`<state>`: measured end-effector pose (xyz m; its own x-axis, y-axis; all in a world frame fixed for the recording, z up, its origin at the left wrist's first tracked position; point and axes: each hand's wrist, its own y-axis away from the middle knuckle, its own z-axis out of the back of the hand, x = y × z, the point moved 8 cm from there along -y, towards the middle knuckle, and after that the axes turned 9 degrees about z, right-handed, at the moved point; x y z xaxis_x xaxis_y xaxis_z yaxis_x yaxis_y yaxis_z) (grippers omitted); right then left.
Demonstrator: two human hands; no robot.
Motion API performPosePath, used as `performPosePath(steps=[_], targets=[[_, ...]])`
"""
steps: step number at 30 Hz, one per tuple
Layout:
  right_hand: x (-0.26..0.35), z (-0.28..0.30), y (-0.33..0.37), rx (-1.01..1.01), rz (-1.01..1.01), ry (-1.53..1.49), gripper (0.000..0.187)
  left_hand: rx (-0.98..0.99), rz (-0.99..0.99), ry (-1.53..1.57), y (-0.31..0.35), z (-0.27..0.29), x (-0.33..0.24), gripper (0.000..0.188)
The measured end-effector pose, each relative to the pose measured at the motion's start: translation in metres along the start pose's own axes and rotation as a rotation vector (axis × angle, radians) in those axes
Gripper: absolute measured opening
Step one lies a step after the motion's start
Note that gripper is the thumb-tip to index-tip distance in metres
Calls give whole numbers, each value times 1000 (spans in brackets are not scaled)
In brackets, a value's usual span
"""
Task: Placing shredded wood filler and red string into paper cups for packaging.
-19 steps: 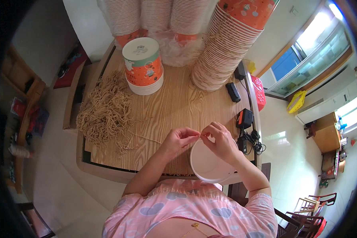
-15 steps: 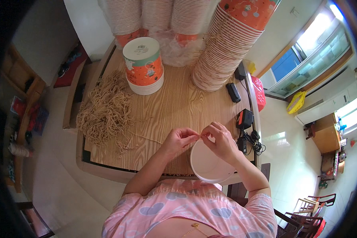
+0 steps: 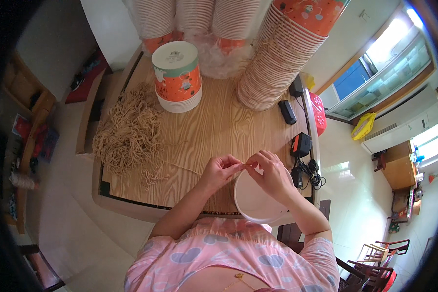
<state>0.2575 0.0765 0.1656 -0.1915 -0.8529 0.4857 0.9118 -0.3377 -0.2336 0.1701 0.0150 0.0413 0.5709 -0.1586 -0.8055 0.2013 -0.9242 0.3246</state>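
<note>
My left hand [image 3: 220, 171] is closed in a pinch on a thin tan string [image 3: 184, 168]. Thumb and forefinger of my right hand [image 3: 268, 171] pinch at the same spot, fingertips almost touching the left ones. Below them, at the table's near edge, a white paper bucket [image 3: 258, 202] shows its pale inside; my right hand and wrist cover part of its rim. Leftward the string runs to a loose heap of tan strings [image 3: 129, 134]. How it lies between my fingertips is too small to make out.
Behind the heap is a short upside-down stack of orange and white paper buckets [image 3: 179, 80]. A tall stack with strings [image 3: 277, 63] leans at back right, near plastic-wrapped stacks [image 3: 194, 19]. A black device [image 3: 287, 112], an adapter [image 3: 301, 145] and coiled cables [image 3: 311, 173] line the right edge of the wooden table [image 3: 214, 126].
The view has shifted very slightly. Both hands keep their pinch above the bucket, with only a small movement of the fingers.
</note>
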Motion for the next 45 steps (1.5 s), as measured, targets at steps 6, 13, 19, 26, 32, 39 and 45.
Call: performPosePath(steps=[6,13,19,26,32,39,45], targets=[[-6,-1,1,-23,14,-50,10,-52,-89,-47,6,-6,-13,10],[-4,0,0,-34,38,-57,9,-96,-216,-277,5,-3,-16,16],[-5,0,1,-60,64,-45,9,-184,-296,-282,11,-5,-27,12],[-4,1,0,-47,63,-50,9,-212,-291,-326,7,1,-23,11],[-3,1,0,-52,71,-63,8,-193,-326,-415,14,-7,-33,11],[-6,0,0,-51,65,-50,8,-182,-379,-432,14,-10,-35,11],[-6,-1,-1,-56,63,-55,8,-98,-299,-334,1,-4,-19,14]])
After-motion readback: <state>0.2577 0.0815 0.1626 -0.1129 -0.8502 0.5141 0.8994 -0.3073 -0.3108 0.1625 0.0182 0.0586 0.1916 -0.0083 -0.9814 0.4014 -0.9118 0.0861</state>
